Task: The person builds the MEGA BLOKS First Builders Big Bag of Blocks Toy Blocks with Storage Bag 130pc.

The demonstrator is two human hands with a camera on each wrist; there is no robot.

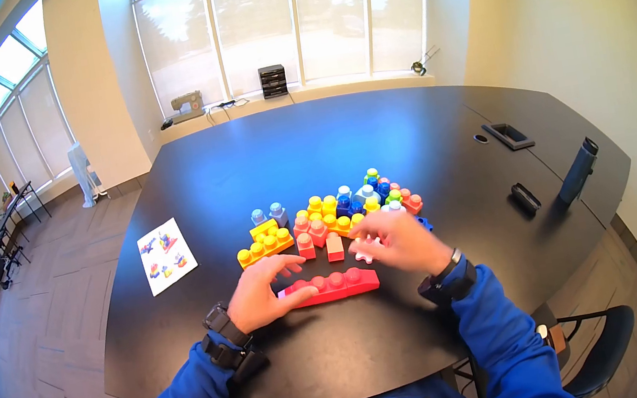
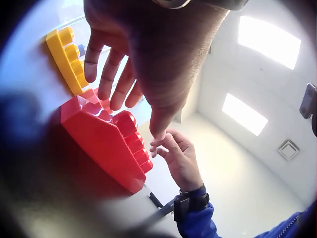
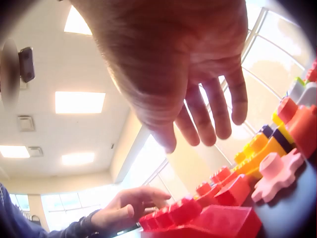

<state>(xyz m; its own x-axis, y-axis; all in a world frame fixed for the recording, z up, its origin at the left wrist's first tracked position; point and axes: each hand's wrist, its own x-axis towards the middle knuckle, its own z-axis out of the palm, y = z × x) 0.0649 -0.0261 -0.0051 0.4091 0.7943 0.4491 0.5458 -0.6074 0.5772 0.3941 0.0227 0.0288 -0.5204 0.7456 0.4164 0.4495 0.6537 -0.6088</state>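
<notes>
A long red toy building block [image 1: 341, 284] with a row of round studs and sloped ends lies near the front of the dark table. My left hand [image 1: 261, 293] is at its left end, thumb along the near side and fingers spread loosely above. Nothing is gripped in that hand; in the left wrist view its fingers hang relaxed beside the red block [image 2: 106, 144]. To the right, my right hand [image 1: 409, 243] hovers palm down with loosely extended fingers, holding nothing. Just under its fingertips is a pink gear-shaped block [image 3: 277, 174]. Two small red blocks [image 1: 306, 246] stand behind the long one.
Behind the hands is a cluster of yellow blocks [image 1: 266, 245], with blue, green and red ones. A printed picture sheet [image 1: 167, 255] lies at the left. At the right are a dark bottle [image 1: 578, 172], a black case [image 1: 525, 200] and a table port [image 1: 508, 136].
</notes>
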